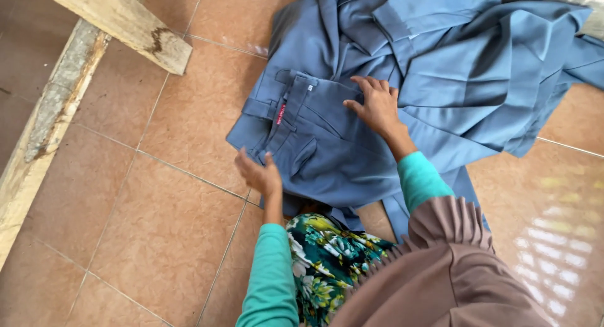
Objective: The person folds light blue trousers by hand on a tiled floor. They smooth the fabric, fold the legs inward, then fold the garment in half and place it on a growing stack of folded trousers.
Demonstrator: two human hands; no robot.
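Note:
Blue-grey trousers (327,154) lie folded on the tiled floor, waistband toward the left, with a small red label near the waist. My left hand (258,173) rests at the lower left edge of the trousers, fingers spread on the cloth. My right hand (376,105) presses flat on the upper part of the trousers, fingers apart. Behind them is a heap of more blue-grey garments (465,56), loosely piled. Both my sleeves are teal.
The floor is orange-brown tile (157,239) with pale grout lines. A rough wooden beam (119,18) and a wooden frame edge (44,125) stand at the upper left. My patterned green skirt (327,258) and a mauve veil (453,270) fill the bottom.

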